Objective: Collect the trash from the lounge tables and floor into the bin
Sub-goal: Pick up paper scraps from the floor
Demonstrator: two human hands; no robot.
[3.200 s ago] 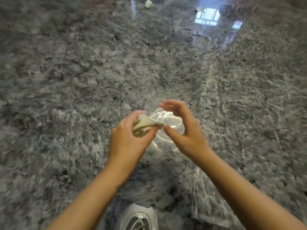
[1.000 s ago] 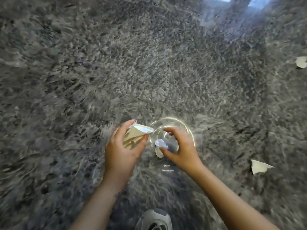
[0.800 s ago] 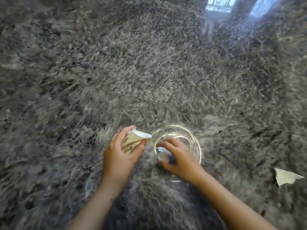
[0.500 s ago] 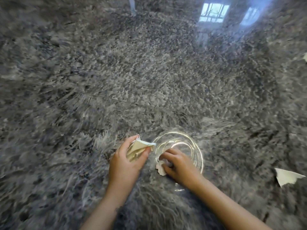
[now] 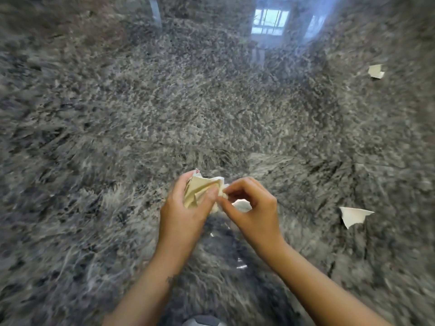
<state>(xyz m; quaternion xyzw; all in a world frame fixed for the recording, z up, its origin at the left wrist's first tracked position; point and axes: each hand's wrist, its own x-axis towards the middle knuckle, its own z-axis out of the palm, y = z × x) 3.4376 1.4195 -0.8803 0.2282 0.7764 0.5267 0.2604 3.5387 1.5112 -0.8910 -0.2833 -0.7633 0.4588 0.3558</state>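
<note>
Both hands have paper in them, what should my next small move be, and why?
Probably tuck the small scrap your right hand pinches into the paper wad your left hand grips; that frees it for the torn paper piece on the granite floor nearby.

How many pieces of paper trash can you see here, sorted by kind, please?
Torn white scraps lying on the floor: 2
Crumpled cream wad gripped by the left hand: 1
Small white scrap pinched by the right hand: 1
Total: 4 pieces of paper
</note>
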